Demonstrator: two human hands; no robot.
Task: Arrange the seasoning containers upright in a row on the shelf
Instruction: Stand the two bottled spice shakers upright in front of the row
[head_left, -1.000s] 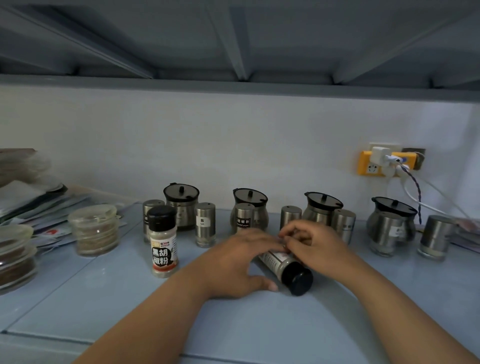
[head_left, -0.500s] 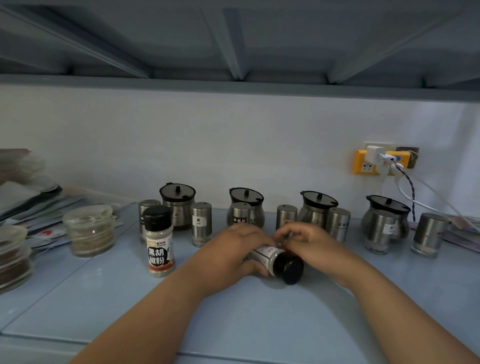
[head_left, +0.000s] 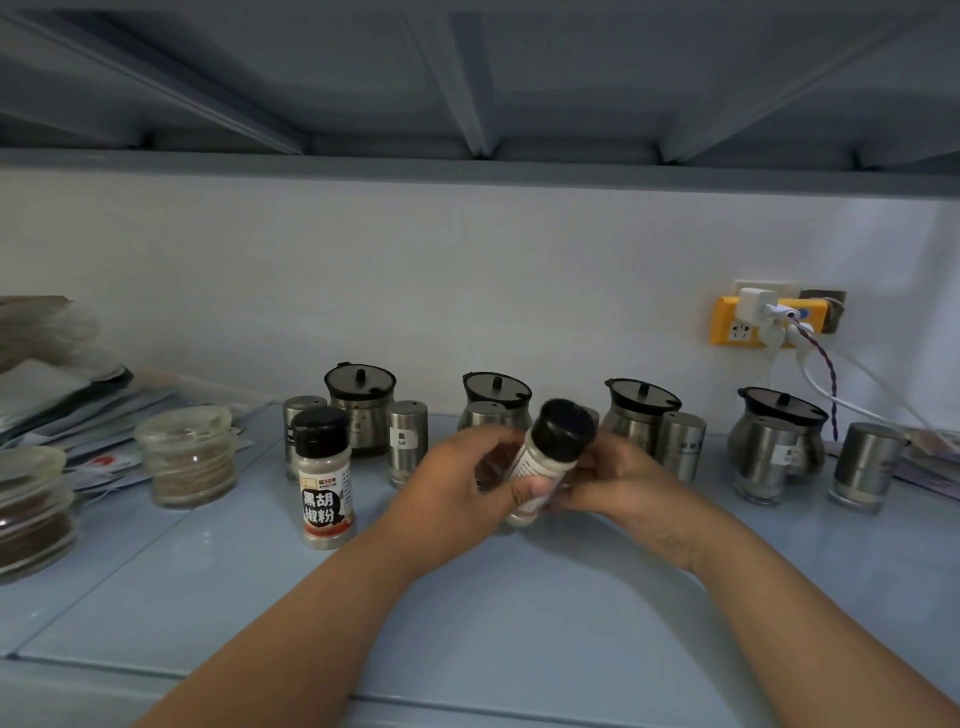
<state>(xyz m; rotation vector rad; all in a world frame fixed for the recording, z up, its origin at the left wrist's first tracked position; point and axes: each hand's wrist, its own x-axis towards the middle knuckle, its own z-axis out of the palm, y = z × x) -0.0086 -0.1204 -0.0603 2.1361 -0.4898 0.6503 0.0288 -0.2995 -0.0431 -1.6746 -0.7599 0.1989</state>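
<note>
A seasoning bottle (head_left: 545, 457) with a black cap is tilted, cap up and toward me, just above the pale blue shelf (head_left: 519, 613). My left hand (head_left: 457, 499) grips its body from the left, thumb across the label. My right hand (head_left: 618, 483) holds it from the right. A second black-capped pepper bottle (head_left: 323, 478) stands upright to the left. Behind them a row of steel shakers (head_left: 408, 447) and lidded steel pots (head_left: 360, 402) stands along the wall.
Clear lidded tubs (head_left: 188, 457) and stacked packets (head_left: 57, 395) fill the left end. A yellow socket (head_left: 737, 327) with a charger and cables hangs on the wall at right. Another shelf runs overhead. The shelf's front strip is bare.
The bottle lay on its side on the shelf; both hands have lifted and tipped it toward upright, cap now raised.
</note>
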